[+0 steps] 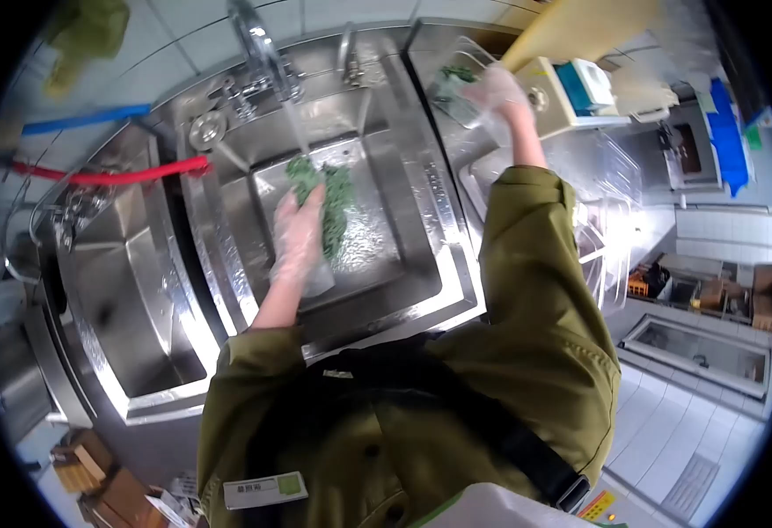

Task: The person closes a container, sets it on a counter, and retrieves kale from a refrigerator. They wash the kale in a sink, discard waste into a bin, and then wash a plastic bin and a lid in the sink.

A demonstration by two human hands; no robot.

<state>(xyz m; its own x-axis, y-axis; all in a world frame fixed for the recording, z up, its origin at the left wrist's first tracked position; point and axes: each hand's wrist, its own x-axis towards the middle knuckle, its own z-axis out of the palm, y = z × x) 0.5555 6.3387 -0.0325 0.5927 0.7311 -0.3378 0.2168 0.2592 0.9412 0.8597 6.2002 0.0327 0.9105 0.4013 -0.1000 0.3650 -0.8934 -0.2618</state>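
Observation:
My left hand, in a clear glove, grips a bunch of curly kale over the sink basin. A thin stream of water from the chrome faucet falls onto the leaves. Off to the right, my gloved right hand is at the edge of a clear plastic container with some green leaves inside. Its fingers are blurred, so whether they grip the container or leaves does not show.
A second steel basin lies to the left, with a red hose near its back edge. On the right stand a cream-coloured box and clear plastic bins. A drain strainer rests beside the faucet.

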